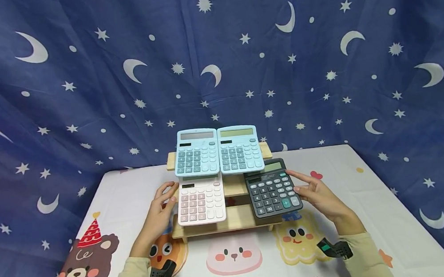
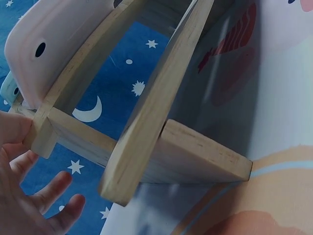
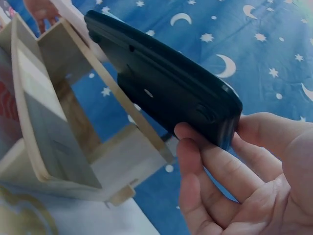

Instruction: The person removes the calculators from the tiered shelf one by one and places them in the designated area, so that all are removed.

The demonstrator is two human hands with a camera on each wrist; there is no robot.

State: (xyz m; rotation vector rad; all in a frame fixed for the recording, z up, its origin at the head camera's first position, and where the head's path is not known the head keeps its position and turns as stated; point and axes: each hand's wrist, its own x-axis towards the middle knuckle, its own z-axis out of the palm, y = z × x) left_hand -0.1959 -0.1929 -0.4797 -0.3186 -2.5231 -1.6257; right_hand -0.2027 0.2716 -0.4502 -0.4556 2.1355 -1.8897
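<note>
A stepped wooden rack (image 1: pixel 238 219) stands on the table. Its top tier carries two light blue calculators (image 1: pixel 196 154) (image 1: pixel 240 150) side by side. A pink calculator (image 1: pixel 201 200) leans on the lower left, a black calculator (image 1: pixel 273 191) on the lower right. My left hand (image 1: pixel 167 199) sits at the pink calculator's left edge with its fingers spread and relaxed; in the left wrist view the hand (image 2: pixel 29 196) holds nothing beside the rack's end (image 2: pixel 44 137). My right hand (image 1: pixel 299 184) pinches the black calculator's right edge (image 3: pixel 166 88) between thumb and fingers (image 3: pixel 205 161).
The table wears a white cloth (image 1: pixel 372 195) printed with cartoon animals and a line of text along the near edge. A dark blue curtain (image 1: pixel 214 59) with moons and stars hangs close behind the rack. Black wrist mounts (image 1: pixel 335 249) sit on both forearms.
</note>
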